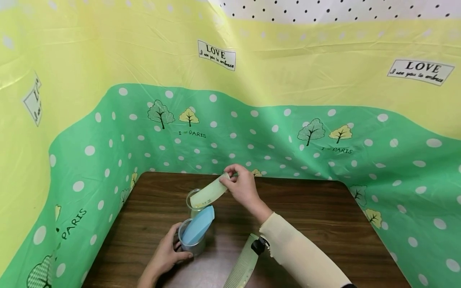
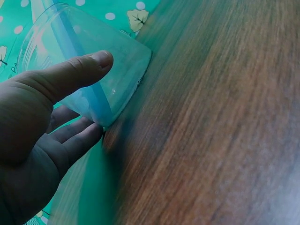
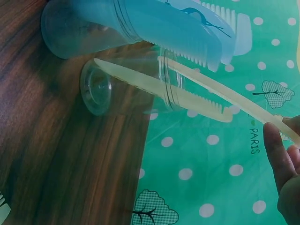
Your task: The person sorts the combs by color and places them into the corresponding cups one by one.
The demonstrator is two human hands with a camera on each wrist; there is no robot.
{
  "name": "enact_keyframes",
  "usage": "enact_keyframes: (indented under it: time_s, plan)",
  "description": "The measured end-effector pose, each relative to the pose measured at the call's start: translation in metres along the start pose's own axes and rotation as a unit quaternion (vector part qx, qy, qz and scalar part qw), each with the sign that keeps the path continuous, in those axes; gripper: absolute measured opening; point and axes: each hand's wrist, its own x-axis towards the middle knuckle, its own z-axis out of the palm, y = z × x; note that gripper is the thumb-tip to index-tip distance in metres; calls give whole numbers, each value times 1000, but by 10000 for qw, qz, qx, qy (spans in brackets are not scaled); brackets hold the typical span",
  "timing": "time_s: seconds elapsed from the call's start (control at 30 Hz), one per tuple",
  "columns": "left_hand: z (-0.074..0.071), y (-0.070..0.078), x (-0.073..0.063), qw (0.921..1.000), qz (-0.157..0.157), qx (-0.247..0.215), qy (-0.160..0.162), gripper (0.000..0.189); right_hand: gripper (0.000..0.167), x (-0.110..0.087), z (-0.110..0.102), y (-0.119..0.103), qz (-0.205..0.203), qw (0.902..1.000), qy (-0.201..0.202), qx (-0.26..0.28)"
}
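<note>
My left hand [image 1: 165, 254] holds a clear plastic cup [image 1: 196, 250] from the side, its thumb lying across the wall in the left wrist view. Blue combs [image 1: 199, 227] lean out of that cup. Just beyond stands a second clear cup [image 3: 96, 101], and a pale yellow-green comb [image 3: 201, 107] slants inside it. My right hand [image 1: 243, 187] pinches the upper end of another pale yellow-green comb [image 1: 209, 194] between thumb and fingers. The lower end of this comb is at the second cup's mouth.
On the dark wooden table [image 1: 306, 200], a pale green comb [image 1: 241, 266] lies near the front, partly beside my right sleeve [image 1: 299, 250]. A green and yellow printed cloth [image 1: 230, 140] hangs around the table's back and sides.
</note>
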Motion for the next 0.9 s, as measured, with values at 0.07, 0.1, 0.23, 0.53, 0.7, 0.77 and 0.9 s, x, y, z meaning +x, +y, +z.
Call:
enact_keyframes:
  time_s: [0.07,0.1,0.23,0.53,0.7,0.77,0.9]
  plan:
    - [0,0,0,10000,5,10,-6,100,22,1,3,0,-18,10000,9,-37]
    - [0,0,-1,10000,-2,20,-3,100,21,1,4,0,-14,10000,5,-60]
    - [-1,0,-1,10000,-12,10,33,100,22,2,10,2,21,9999,-38,-147]
    - [-1,-2,0,10000,-17,-14,78,101,23,4,21,5,141,9993,-74,-348]
    - [-1,-2,1,10000,-42,7,79,101,23,6,26,7,148,9993,-45,-347]
    - [-1,-2,2,10000,-27,23,69,101,23,7,27,8,128,9994,-43,-323]
    - [-2,-2,2,10000,-15,49,49,101,23,8,30,9,192,9994,-128,-268]
